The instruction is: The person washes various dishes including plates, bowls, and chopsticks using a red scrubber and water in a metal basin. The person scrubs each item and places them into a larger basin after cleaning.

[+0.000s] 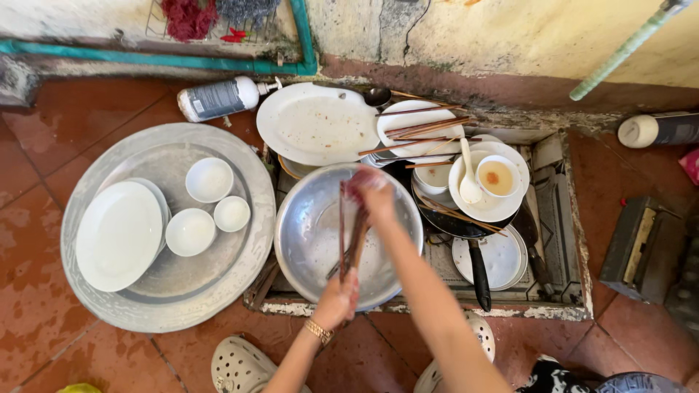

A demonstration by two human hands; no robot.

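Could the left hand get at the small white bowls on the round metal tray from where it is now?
Probably yes. The left hand lies just right of the metal tray, and nothing covers the white bowls. But its grip is taken up by a bundle of chopsticks held over the metal basin.

Both forearms reach forward from the bottom of frame, bare. Left hand sits nearer the body, fingers curled shut in a grip, a gold bracelet at the wrist. Right hand extends farther out, fingers closed, knuckles up; its outline is slightly motion-blurred.
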